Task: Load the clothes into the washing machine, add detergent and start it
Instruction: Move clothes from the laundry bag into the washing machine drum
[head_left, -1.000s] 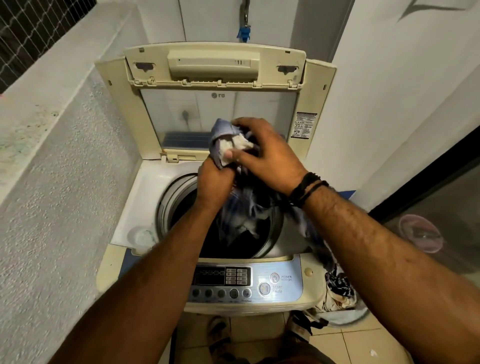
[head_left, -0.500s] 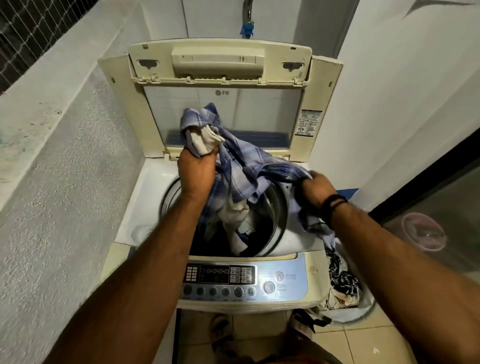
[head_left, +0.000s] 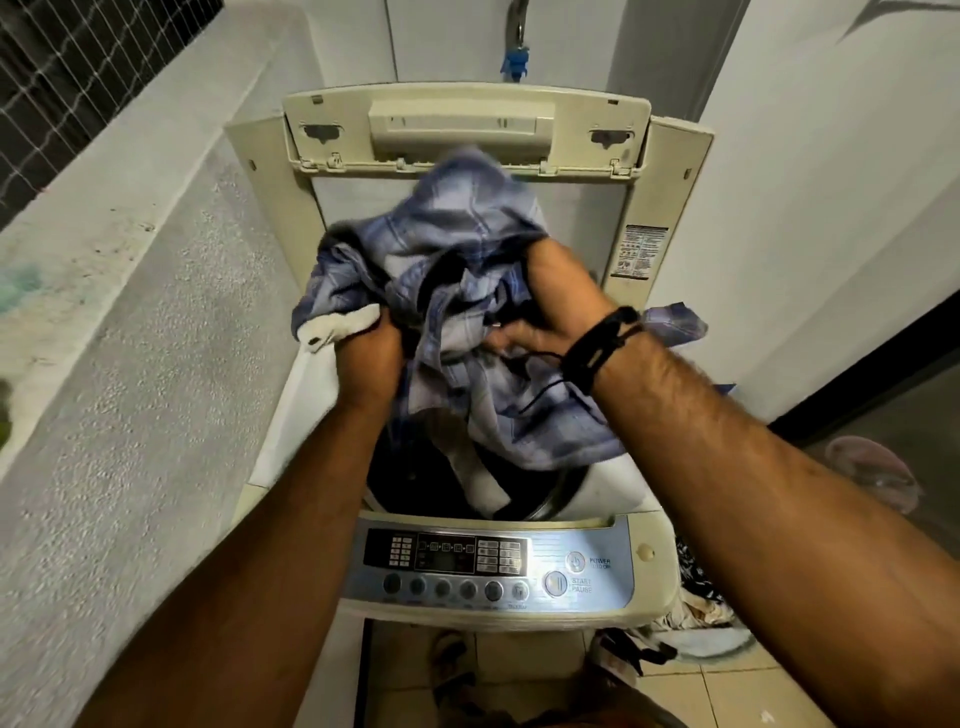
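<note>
Around you, a rough grey wall (head_left: 130, 364) runs close along the left of the washing machine (head_left: 644, 566), and a white wall (head_left: 831, 182) closes in on the right; a blue tap (head_left: 514, 62) sits on the wall behind. The machine's lid (head_left: 467, 124) stands upright at the back, so the drum opening (head_left: 415, 478) is uncovered, and the control panel (head_left: 483, 566) with its buttons lies at the front edge, below your arms. More clothes (head_left: 696, 597) are heaped on the tiled floor (head_left: 727, 696) at the machine's right front corner. The plaid shirt (head_left: 457, 228) is blue and pale, bunched and partly blurred, with a white patch of cloth at its left end; it is held in the air above the drum opening, in front of the lid, with its lower folds hanging down into the drum and one end trailing past your right wrist. Your left hand (head_left: 369, 353) has a clenched grip on the shirt's left end, knuckles toward you. Your right hand (head_left: 550, 306), with a black cord bracelet (head_left: 602, 343) at the wrist, grasps the bunched middle of the shirt, fingers curled into the cloth. Both forearms reach forward over the panel.
</note>
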